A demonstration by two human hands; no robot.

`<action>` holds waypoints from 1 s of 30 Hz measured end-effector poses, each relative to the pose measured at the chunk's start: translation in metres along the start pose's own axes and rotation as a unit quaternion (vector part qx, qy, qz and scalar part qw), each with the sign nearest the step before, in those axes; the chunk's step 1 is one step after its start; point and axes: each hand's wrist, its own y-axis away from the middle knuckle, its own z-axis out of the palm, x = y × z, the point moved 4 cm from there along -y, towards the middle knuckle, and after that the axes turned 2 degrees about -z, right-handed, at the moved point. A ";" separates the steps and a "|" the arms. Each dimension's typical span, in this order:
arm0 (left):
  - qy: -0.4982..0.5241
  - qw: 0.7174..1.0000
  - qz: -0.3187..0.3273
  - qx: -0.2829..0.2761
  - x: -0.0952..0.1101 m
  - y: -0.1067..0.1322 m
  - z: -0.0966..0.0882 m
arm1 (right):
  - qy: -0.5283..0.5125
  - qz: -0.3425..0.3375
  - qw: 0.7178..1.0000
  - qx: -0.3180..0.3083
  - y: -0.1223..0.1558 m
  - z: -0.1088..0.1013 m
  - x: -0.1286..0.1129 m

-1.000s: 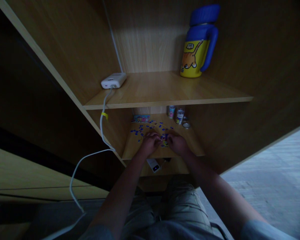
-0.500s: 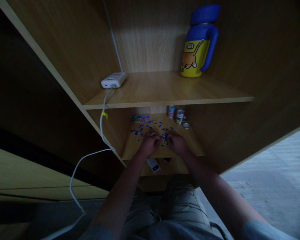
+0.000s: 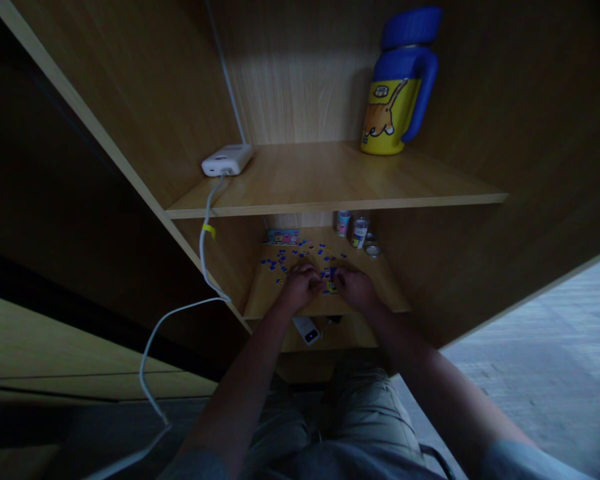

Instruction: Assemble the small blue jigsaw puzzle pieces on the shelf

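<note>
My left hand (image 3: 300, 287) and my right hand (image 3: 354, 287) rest close together on a low wooden desk surface (image 3: 380, 293) under a shelf. Both have their fingers curled down around a small joined patch of jigsaw pieces (image 3: 330, 285) that shows blue and yellow between them. Several loose blue puzzle pieces (image 3: 290, 257) lie scattered on the desk just beyond my left hand. The light is dim and the fingertips are too small to make out clearly.
A blue and yellow jug (image 3: 397, 87) and a white power bank (image 3: 227, 160) stand on the shelf (image 3: 330, 193) above; its white cable (image 3: 203, 260) hangs down on the left. Small cups (image 3: 353, 230), round lids (image 3: 373, 251) and a picture card (image 3: 283, 237) sit at the desk's back. A small device (image 3: 306, 330) lies below the desk edge.
Almost nothing differs; both hands stay on the puzzle patch with only slight finger shifts.
</note>
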 end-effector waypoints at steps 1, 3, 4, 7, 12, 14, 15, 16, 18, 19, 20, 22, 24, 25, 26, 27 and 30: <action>0.003 1.000 0.002 0.000 0.000 0.000 0.000 | 0.000 0.001 1.000 -0.003 0.000 -0.001 0.000; 0.011 1.000 0.004 0.003 -0.001 0.000 0.001 | 0.000 0.002 1.000 -0.007 0.000 -0.002 -0.001; 0.015 1.000 0.005 0.006 -0.002 -0.001 0.001 | 0.000 0.004 1.000 -0.009 0.000 -0.002 -0.002; 0.025 1.000 0.005 0.014 -0.004 -0.001 0.002 | 0.000 0.008 1.000 -0.015 0.000 -0.003 -0.002; 0.038 0.999 0.011 0.016 -0.002 0.000 0.001 | -0.007 -0.006 1.000 0.002 0.001 -0.005 -0.003; 0.042 0.999 0.016 0.014 -0.001 0.000 0.000 | -0.007 0.000 1.000 0.002 0.002 -0.006 -0.003; 0.044 0.999 0.018 0.013 0.000 0.000 0.000 | -0.009 0.002 1.000 0.000 0.002 -0.006 -0.003; 0.046 0.999 0.020 0.013 0.000 0.000 -0.001 | -0.011 0.003 1.000 -0.001 0.002 -0.006 -0.003; 0.048 0.998 0.024 0.013 0.001 0.000 -0.002 | -0.016 0.004 1.000 -0.004 0.002 -0.005 -0.003; 0.049 0.998 0.026 0.013 0.002 0.001 -0.002 | -0.016 0.003 1.000 -0.004 0.002 -0.005 -0.003; 0.050 0.998 0.027 0.013 0.002 0.001 -0.003 | -0.015 0.003 1.000 -0.003 0.002 -0.004 -0.003; 0.051 0.998 0.027 0.009 0.002 0.001 -0.002 | -0.011 -0.001 1.000 -0.001 0.002 -0.004 -0.003; 0.050 0.998 0.023 0.005 0.002 0.001 -0.002 | -0.007 -0.003 1.000 0.001 0.001 -0.004 -0.003; 0.050 0.999 0.021 0.003 0.001 0.001 -0.001 | -0.006 -0.003 1.000 0.000 0.001 -0.005 -0.003; 0.050 0.999 0.021 0.002 0.001 0.001 -0.001 | -0.006 -0.002 1.000 -0.001 0.002 -0.005 -0.004; 0.050 0.998 0.022 0.003 0.001 0.001 -0.001 | -0.005 0.000 1.000 -0.005 0.002 -0.005 -0.004; 0.051 0.998 0.028 0.004 0.002 0.000 -0.001 | -0.002 0.004 1.000 -0.016 0.001 -0.005 -0.004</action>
